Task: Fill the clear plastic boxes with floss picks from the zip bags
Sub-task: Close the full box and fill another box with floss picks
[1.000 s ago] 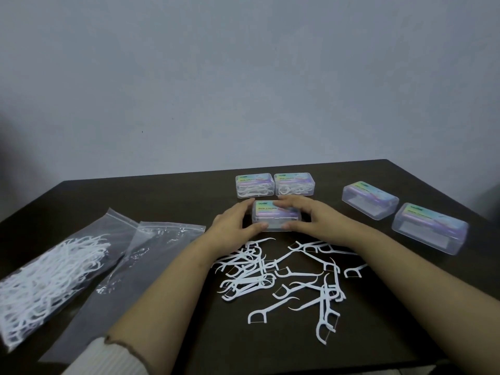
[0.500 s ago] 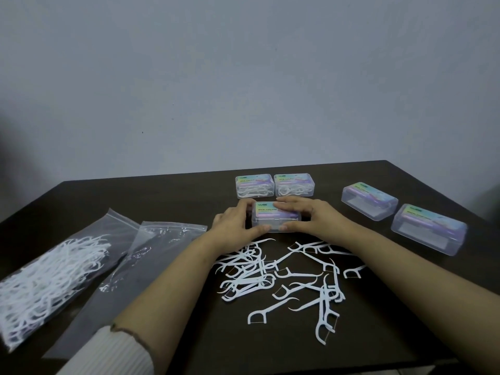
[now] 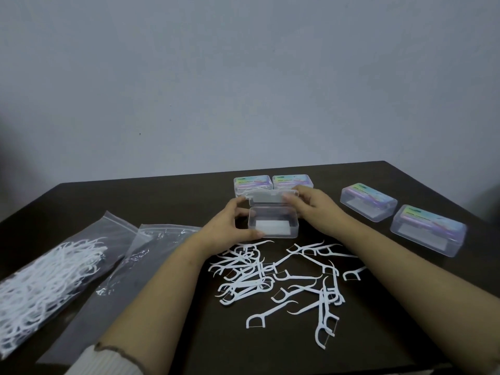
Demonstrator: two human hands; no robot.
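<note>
A: Centre of dark table (image 3: 162, 201): open clear box (image 3: 273, 222), lid (image 3: 273, 197) tipped up at the back, only a white slip on its floor, no picks inside.

B: Hands?

A: Left hand (image 3: 230, 226) curls round the box's left end, thumb along the front edge. Right hand (image 3: 311, 205) pinches the lid's right corner w/ fingertips.

B: Picks?

A: Loose floss picks (image 3: 281, 282) scattered just in front of the box, btwn the two forearms. More in a zip bag (image 3: 48, 277) at far left, packed w/ white picks. Second zip bag (image 3: 116, 269) beside it lies flat, looks nearly empty.

B: Other boxes?

A: Two shut boxes touching side by side right behind the open one: left filled box (image 3: 251, 184) and right filled box (image 3: 293, 181), white picks visible through the walls. Two more shut boxes on the right, well apart from the hands: nearer box (image 3: 428, 230) and farther box (image 3: 368, 201), contents can't tell beyond labels. White ribbed cuff (image 3: 108, 358) on left arm.
</note>
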